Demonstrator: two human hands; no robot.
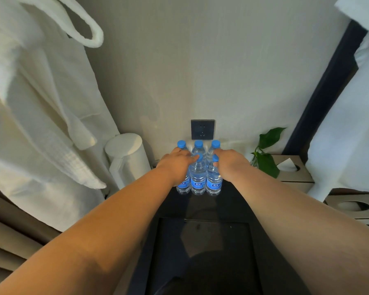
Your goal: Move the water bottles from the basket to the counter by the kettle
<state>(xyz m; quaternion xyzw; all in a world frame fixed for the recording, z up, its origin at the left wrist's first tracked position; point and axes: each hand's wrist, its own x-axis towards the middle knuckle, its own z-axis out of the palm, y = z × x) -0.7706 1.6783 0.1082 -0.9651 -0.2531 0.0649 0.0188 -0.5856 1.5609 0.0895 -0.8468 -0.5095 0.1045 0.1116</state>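
Observation:
Several clear water bottles (198, 177) with blue caps and blue labels stand upright in two rows on the dark counter (232, 201), right of the white kettle (127, 158). My left hand (176, 161) rests over the front left bottle, its fingers reaching the cap of the front middle one. My right hand (229, 160) covers the top of the front right bottle (213, 184). Whether either hand truly grips a bottle is hidden by the fingers. No basket is in view.
A white bathrobe (36, 107) hangs at the left, close to the kettle. A dark wall socket (202, 129) sits just behind the bottles. A green plant (265, 154) and two tissue boxes (294, 170) stand to the right. A dark panel lies below.

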